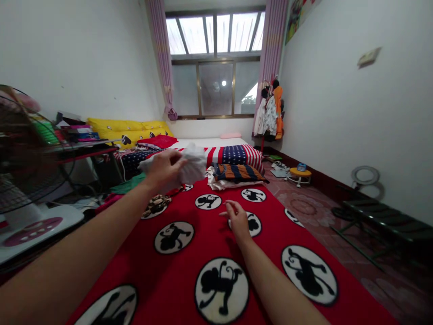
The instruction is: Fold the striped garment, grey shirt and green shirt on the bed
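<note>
My left hand (165,166) is raised above the far part of the bed and grips a crumpled pale grey cloth (195,164). Motion blurs the cloth, so I cannot make out which garment it is. Low over the red blanket (219,239) with its round monkey prints, my right hand (237,220) is open and holds nothing. Beyond it lies a folded stack of clothes (237,174), with an orange and dark striped piece on top. A brown patterned cloth (157,204) and a green cloth (128,184) lie at the left side.
A fan (30,221) stands close on the left, before a cluttered desk (84,146). Behind is another bed with a stars-and-stripes cover (233,155) and yellow pillows (128,128). On the right are a dark bench (389,216) and a yellow stool (300,172).
</note>
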Motion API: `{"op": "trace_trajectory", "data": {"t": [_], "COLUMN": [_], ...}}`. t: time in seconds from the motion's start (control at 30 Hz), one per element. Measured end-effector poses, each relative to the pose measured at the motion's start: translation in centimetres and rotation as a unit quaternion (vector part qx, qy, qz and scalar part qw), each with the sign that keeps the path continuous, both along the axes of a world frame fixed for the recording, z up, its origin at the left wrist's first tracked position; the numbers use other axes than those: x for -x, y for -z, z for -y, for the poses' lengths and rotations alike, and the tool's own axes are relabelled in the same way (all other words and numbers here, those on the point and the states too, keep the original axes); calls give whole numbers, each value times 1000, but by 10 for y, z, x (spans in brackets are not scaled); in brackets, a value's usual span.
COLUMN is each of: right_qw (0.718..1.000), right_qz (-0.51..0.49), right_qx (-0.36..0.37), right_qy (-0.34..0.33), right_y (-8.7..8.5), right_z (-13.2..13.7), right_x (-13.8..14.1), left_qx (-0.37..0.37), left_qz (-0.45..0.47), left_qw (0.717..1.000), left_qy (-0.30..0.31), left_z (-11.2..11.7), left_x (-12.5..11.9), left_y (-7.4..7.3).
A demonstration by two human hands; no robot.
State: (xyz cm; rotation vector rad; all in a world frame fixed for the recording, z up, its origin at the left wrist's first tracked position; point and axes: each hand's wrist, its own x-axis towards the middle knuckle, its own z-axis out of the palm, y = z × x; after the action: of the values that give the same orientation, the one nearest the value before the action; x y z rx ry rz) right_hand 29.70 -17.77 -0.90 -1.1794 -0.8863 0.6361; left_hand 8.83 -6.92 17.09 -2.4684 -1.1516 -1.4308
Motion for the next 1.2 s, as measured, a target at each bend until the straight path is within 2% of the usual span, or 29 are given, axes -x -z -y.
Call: {"op": "trace_trajectory", "data": {"t": [0.03, 0.07, 0.13, 0.2, 0.3, 0.37, 0.43, 0.6, 0.77, 0.87, 0.93, 1.0, 1.1, 1.2], "right_qw": [999, 996, 984, 967, 951, 952, 955, 960, 984, 997, 979, 961, 959, 977], "right_qz": [-12, -23, -40, -44, -20, 15, 61, 142, 141, 40, -37, -49, -21, -58], "right_qx": [-5, -7, 7, 34, 79, 100, 113, 118, 58, -18, -45, -26, 17, 10], "right_qy": [43, 87, 174, 249, 298, 289, 267, 212, 95, -65, -193, -270, -281, -203], "right_y": [-4, -7, -10, -10, -6, -5, -5, -12, -27, -37, -41, -41, -37, -33], "right_z": [2, 6, 16, 27, 39, 44, 46, 48, 52, 58, 64, 68, 67, 58], "right_x": [-14, -30, -61, -86, -102, -99, -93, -86, -66, -36, -17, -5, -6, -24], "left_qx": [21, 40, 64, 89, 179, 199, 207, 218, 273, 296, 294, 302, 334, 339], "left_qz": [-15, -8, 9, 22, 74, 94, 104, 111, 126, 132, 133, 137, 196, 294], "left_qw": [995, 987, 978, 979, 976, 973, 971, 967, 943, 924, 918, 910, 888, 868], "left_qy": [94, 157, 197, 184, 98, 65, 56, 75, 142, 202, 230, 248, 247, 213], "left_z": [20, 39, 68, 84, 89, 86, 82, 77, 87, 95, 99, 100, 97, 87], "left_x": [-11, -19, -28, -27, -16, -7, -2, -7, -13, -13, -14, -14, -13, -6], "left_y": [6, 17, 51, 94, 153, 178, 192, 201, 194, 188, 187, 186, 184, 180]}}
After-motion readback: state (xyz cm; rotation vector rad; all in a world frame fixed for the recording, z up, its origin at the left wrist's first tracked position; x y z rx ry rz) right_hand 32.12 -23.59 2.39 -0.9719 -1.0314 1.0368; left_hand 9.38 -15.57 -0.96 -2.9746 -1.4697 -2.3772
